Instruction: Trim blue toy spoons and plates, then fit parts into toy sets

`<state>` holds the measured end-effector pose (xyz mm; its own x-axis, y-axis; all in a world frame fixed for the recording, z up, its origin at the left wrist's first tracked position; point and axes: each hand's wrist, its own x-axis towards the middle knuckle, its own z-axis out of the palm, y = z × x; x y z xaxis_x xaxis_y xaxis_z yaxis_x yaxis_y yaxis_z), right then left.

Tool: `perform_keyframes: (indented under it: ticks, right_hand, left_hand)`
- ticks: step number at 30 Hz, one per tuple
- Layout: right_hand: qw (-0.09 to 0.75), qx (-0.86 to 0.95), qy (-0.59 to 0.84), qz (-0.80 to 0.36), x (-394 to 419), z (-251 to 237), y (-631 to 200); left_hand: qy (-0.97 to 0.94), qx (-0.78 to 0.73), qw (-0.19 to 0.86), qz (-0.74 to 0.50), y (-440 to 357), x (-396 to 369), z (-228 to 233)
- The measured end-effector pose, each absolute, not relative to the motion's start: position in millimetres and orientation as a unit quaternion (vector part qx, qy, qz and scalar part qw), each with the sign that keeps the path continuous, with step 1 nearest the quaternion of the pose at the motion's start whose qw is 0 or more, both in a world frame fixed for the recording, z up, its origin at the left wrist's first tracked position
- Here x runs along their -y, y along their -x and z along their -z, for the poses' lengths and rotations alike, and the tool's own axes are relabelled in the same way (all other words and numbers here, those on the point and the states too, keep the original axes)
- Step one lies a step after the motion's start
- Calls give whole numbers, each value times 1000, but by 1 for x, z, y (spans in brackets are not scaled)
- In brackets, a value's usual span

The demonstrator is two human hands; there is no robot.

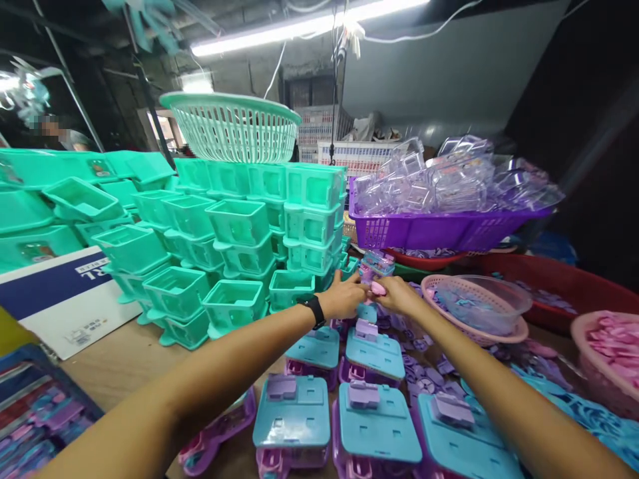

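Hands are meeting far out over the table: the left hand (343, 297) and right hand (398, 293) are together pinching a small pink piece (378, 288) beneath a clear-topped toy box (377, 263). Fingers are clenching around both. Pressing squarely would likely be seating it best, while keeping elbows off the blue lids (374, 352) below.
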<state>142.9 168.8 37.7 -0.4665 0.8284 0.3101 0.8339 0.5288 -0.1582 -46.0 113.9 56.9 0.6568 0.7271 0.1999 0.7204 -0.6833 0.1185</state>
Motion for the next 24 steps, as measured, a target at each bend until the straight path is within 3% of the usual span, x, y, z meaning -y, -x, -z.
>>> perform_keyframes:
  ticks: [5, 10, 12, 16, 21, 24]
  right_hand:
    - [187, 830, 520, 76, -125, -58, -141]
    - [185, 828, 517, 111, -76, -70, -130]
    - [203, 851, 478, 85, -67, -72, -126]
    - [283, 859, 423, -63, -58, -76, -120]
    - [234, 804, 441, -321, -45, -84, -102]
    - [229, 756, 461, -404, -40, -87, -88]
  left_hand:
    - [-850, -433, 132, -269, 43, -103, -69]
    - [-697, -403, 387, -450, 40, -64, -63]
    - [-661, -366, 438, -487, 46, -48, -61]
    - [-640, -356, 435, -524, 71, -27, -57]
    - [-631, -382, 391, -550, 98, -16, -45]
    - [-625, -384, 384, -561, 106, -13, -39]
